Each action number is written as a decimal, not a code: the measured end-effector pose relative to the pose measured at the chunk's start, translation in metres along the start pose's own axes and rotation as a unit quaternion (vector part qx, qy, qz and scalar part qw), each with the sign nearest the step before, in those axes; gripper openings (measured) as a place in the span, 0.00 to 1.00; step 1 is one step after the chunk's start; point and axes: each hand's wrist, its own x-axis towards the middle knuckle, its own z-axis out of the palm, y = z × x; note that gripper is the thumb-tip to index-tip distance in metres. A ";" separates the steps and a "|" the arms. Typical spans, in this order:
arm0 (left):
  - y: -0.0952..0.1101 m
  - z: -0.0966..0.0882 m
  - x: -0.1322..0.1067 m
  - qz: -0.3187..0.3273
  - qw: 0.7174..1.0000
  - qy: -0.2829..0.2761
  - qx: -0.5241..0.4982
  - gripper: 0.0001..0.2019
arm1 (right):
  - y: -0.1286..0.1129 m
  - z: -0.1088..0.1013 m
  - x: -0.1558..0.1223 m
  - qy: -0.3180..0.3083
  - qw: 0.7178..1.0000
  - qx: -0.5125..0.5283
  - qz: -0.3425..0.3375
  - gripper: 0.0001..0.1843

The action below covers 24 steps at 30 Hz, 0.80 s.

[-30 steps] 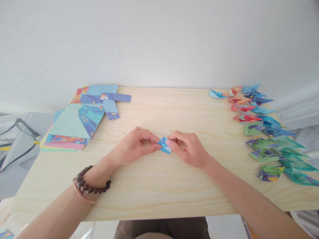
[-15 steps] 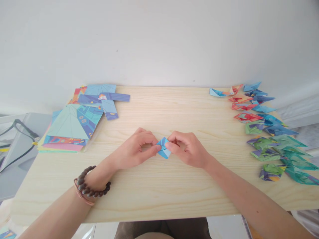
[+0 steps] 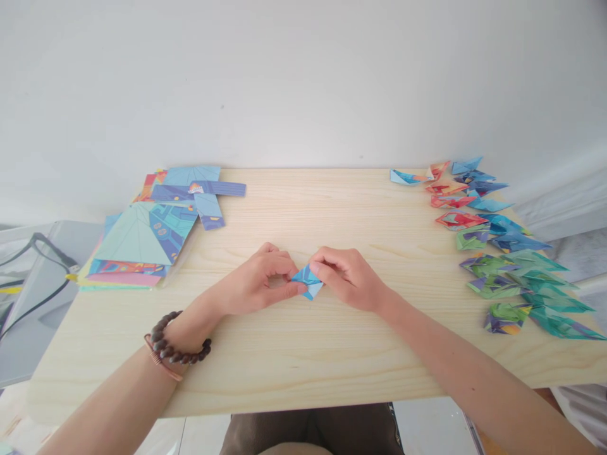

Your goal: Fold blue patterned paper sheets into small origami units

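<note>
A small folded piece of blue origami paper is held over the front middle of the table. My left hand pinches its left side between thumb and fingers. On its upper right side, the thumb and fingers of my right hand press the paper. Lighter and darker blue areas show on the piece, and its edges by the fingertips are partly hidden. A dark bead bracelet and a copper-coloured bangle are on my left wrist.
Folded paper boats in red, blue and green line the right side of the wooden table. At the left back lies a pile of patterned paper sheets, with blue paper strips beside it. Black cables hang beyond the left edge.
My right fingers have shifted slightly left over the blue paper, and its upper part now points more to the left. The view has turned slightly right.
</note>
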 end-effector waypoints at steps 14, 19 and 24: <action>-0.003 0.003 0.000 -0.024 0.999 0.043 -0.022 0.16 | 0.002 0.003 0.006 0.037 0.999 -0.023 -0.029 0.16; -0.005 0.008 0.001 -0.103 0.978 0.133 -0.123 0.18 | -0.001 0.000 0.007 0.029 0.999 -0.011 -0.013 0.19; -0.002 0.006 0.001 -0.077 0.986 0.095 -0.118 0.17 | -0.001 -0.002 0.007 0.006 1.000 -0.024 -0.017 0.17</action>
